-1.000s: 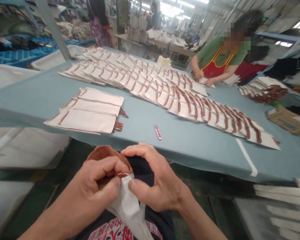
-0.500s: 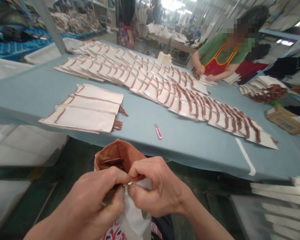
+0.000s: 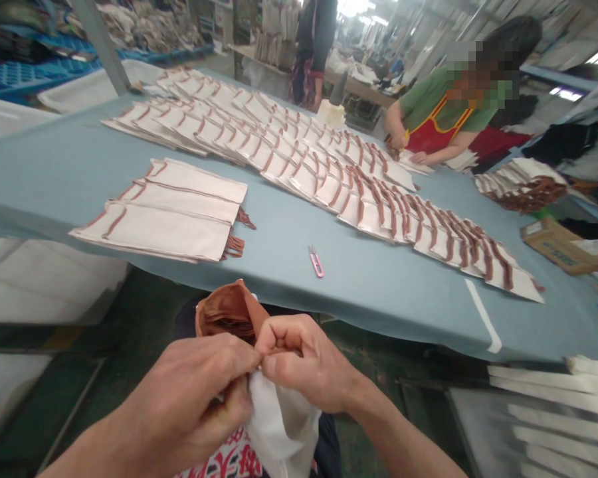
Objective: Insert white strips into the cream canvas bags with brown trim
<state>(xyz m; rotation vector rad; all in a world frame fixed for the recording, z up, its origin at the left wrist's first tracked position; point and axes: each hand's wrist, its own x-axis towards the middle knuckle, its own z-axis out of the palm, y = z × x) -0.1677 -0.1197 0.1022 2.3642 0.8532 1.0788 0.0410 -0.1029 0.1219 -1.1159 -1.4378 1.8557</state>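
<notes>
A white cloth bag (image 3: 285, 425) with a brown lining and red printed characters hangs in front of me, just short of the table edge. My left hand (image 3: 204, 385) pinches its rim between thumb and forefinger. Close against it, my right hand (image 3: 303, 362) is closed on the same rim, fingertips nearly meeting. The exact spot between the fingertips is hidden. The bag's mouth shows brown fabric (image 3: 224, 312) folded inside. On the table beyond lie pink thread snips (image 3: 315, 261), touched by neither hand.
The blue-covered table (image 3: 279, 265) bears a small stack of white bags (image 3: 174, 212) at left and long overlapping rows of bags (image 3: 329, 179) behind. Across it a person in a red apron (image 3: 433, 133) handles cloth. A cardboard box (image 3: 561, 245) stands at right; white pieces (image 3: 538, 411) lie lower right.
My hands stay pinched on the bag's rim while the bag has turned, showing more red print and less of its mouth. A standing person in the background has shifted right within the view.
</notes>
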